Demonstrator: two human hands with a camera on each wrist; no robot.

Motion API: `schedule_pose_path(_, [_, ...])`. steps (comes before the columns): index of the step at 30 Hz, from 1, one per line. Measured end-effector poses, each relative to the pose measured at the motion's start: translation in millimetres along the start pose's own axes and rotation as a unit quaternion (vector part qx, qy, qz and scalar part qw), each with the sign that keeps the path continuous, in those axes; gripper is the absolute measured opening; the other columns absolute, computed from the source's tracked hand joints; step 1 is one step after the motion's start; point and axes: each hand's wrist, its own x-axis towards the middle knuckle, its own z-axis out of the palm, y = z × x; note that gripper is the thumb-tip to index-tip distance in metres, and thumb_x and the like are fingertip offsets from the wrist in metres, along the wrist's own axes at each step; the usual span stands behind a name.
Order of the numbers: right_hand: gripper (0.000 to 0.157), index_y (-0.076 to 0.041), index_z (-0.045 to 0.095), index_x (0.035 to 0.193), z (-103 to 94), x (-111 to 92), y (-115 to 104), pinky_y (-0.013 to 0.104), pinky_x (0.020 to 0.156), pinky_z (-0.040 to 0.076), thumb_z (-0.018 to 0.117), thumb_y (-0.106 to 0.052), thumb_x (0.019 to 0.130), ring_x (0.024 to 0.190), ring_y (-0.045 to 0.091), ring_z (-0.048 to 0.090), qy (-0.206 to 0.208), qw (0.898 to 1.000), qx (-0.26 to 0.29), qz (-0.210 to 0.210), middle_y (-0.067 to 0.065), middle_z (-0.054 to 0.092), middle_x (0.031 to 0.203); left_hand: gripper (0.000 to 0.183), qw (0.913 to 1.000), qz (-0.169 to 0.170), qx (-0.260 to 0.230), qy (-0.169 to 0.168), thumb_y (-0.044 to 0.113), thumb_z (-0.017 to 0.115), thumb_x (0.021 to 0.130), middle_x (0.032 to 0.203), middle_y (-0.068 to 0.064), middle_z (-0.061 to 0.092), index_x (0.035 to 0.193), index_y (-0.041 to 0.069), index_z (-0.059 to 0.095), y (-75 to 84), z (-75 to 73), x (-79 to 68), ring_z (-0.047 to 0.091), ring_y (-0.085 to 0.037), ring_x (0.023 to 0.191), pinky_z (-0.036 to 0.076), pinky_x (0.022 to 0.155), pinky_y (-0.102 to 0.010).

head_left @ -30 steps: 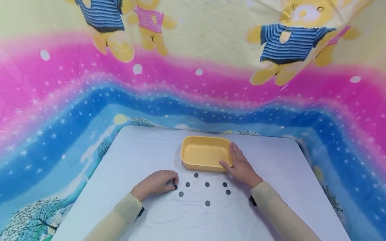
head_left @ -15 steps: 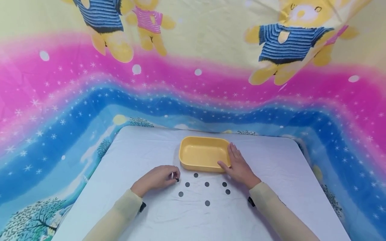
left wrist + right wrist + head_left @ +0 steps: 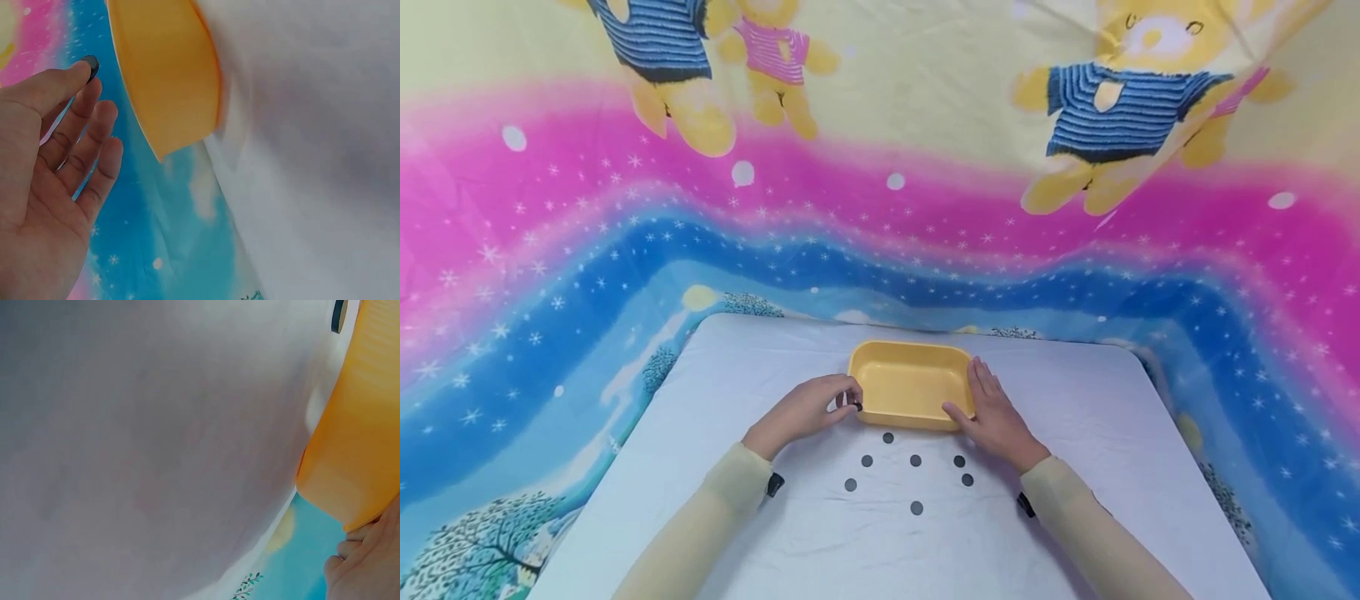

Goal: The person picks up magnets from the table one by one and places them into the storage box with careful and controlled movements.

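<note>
My left hand pinches a small dark round disc between thumb and index finger. The other fingers are loosely bent, as the left wrist view shows. That hand is at the left end of a yellow rectangular tub, with the disc near its rim. My right hand rests against the tub's right end, its fingers straight along the side and its thumb at the front rim. In the right wrist view only part of the right hand shows, beside the tub's wall.
Several flat dark discs, among them one disc near the middle, lie scattered on the white-covered table in front of the tub. A patterned cloth with printed bears hangs behind and round the table.
My left hand has lifted the pinched disc off the table and carried it forward and right to the tub's left end. The right hand stays on the tub, which has shifted slightly.
</note>
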Motion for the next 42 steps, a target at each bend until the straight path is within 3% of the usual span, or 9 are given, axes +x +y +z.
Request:
schedule_pose_path(13, [0.108,0.002,0.004,0.17,0.5,-0.9,1.7,0.057,0.133,0.013,0.046,-0.073,0.105,0.166,0.039,0.006,-0.005,1.0,0.002,0.008,0.02,0.003,0.18,0.008,0.9998,0.021,0.002,-0.002,0.021,0.074,0.104,0.1,0.014,0.067,0.111,0.023,0.07,5.7,1.9,36.2,0.065,-0.01,0.094,0.056,0.082,-0.03])
schedule_pose_path(19, [0.108,0.002,0.004,0.17,-0.2,-1.2,2.3,0.057,0.134,0.013,0.046,-0.073,0.105,0.166,0.039,0.007,-0.005,1.0,0.0,0.007,0.02,0.003,0.18,0.008,0.9998,0.007,0.007,-0.019,0.024,0.074,0.104,0.1,0.014,0.067,0.111,0.024,0.069,0.3,7.2,50.7,0.062,-0.006,0.094,0.055,0.085,-0.03])
schedule_pose_path(35, [0.106,0.001,0.003,0.17,-1.3,-0.9,0.5,0.057,0.134,0.013,0.046,-0.071,0.106,0.166,0.039,0.006,-0.004,1.0,0.006,0.009,0.019,0.002,0.18,0.006,0.9987,-0.012,0.017,-0.046,0.023,0.072,0.106,0.098,0.011,0.067,0.112,0.021,0.07,-2.1,18.9,88.0,0.06,-0.009,0.084,0.053,0.077,-0.031])
schedule_pose_path(42, [0.107,0.001,0.003,0.171,2.3,-1.7,1.4,0.058,0.133,0.014,0.045,-0.073,0.106,0.166,0.04,0.007,-0.004,1.0,0.0,0.011,0.019,0.002,0.18,0.005,0.9972,-0.028,0.026,-0.064,0.025,0.069,0.107,0.1,0.012,0.067,0.112,0.024,0.07,-7.7,30.9,100.6,0.061,-0.01,0.087,0.054,0.079,-0.03])
